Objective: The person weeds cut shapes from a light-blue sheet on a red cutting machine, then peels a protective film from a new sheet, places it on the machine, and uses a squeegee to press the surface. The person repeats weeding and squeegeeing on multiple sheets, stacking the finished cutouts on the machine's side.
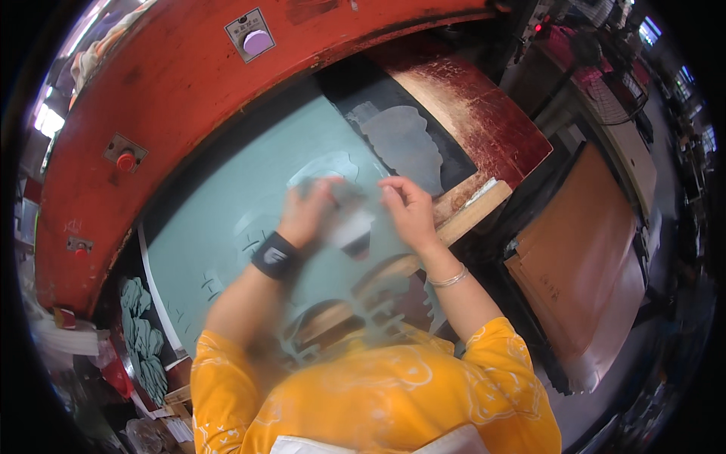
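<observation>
A pale green sheet [204,204] lies in front of me, with cut-out openings along its near part. Over it is my left hand [304,214], smeared by motion, with a black band on its wrist. Beside that hand a whitish piece [349,227] is blurred; whether the hand grips it I cannot tell. My right hand [410,214], wearing bracelets, is closed with thumb and forefinger together at the sheet's right edge. What they pinch is too small to make out. A rounded outline [333,165] shows on the sheet just beyond both hands.
A red machine beam [181,91] with push buttons arches across the far side. To the right, a grey irregular piece [408,144] rests on a black panel beside a worn red board [491,121]. Brown sheets [582,257] are stacked farther right; crumpled green material [141,340] lies left.
</observation>
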Demonstrator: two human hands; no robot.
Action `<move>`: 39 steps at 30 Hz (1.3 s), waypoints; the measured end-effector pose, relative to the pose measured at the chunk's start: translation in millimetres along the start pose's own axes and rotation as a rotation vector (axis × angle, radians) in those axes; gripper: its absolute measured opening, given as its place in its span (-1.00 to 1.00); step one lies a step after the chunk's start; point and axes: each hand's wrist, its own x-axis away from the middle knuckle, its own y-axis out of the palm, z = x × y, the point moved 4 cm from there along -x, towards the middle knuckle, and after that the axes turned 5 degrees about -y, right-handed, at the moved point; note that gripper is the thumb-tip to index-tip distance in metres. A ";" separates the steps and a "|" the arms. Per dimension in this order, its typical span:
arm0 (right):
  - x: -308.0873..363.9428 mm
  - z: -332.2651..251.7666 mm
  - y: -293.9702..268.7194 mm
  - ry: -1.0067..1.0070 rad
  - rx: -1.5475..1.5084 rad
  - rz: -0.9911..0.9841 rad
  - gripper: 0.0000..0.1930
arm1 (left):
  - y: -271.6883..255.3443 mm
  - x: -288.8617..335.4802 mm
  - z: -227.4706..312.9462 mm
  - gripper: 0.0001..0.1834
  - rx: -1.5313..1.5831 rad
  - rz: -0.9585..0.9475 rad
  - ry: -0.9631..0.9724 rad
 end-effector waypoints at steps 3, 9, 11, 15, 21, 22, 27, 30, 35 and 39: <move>-0.5 -5.1 6.9 0.036 0.153 0.002 -0.86 | -16.3 -0.7 0.8 -0.59 0.321 0.179 -0.098; -1.5 -29.9 61.0 -0.425 0.714 -0.086 -0.67 | -10.3 3.8 2.2 -0.58 0.155 0.096 0.071; -1.7 -22.7 62.0 -0.424 0.752 -0.017 -0.70 | -17.7 -2.5 4.5 -0.58 0.160 0.099 0.056; 7.6 -8.3 57.0 -0.561 0.800 -0.083 -0.78 | -73.7 -23.8 39.9 -0.61 0.586 0.296 0.122; 18.0 -14.2 54.0 -0.610 0.809 -0.056 -0.83 | -175.8 -30.7 139.4 -0.62 0.491 0.311 0.433; 18.1 -16.6 54.9 -0.613 0.785 -0.041 -0.84 | -180.8 -23.8 151.3 -0.62 0.421 0.242 0.524; 18.2 -16.0 56.2 -0.588 0.819 -0.043 -0.81 | -137.0 40.3 140.6 -0.68 -0.661 0.205 0.731; 19.5 -12.8 55.0 -0.533 0.852 -0.041 -0.79 | -85.5 90.5 71.7 -0.46 -0.965 -0.175 0.389; 20.6 -17.4 58.1 -0.518 0.876 -0.031 -0.78 | -48.3 141.9 8.1 -0.27 -1.317 -0.383 0.577; 23.0 -15.9 55.3 -0.434 0.794 0.022 -0.78 | -50.6 126.1 -0.3 -0.32 -1.505 -0.440 0.736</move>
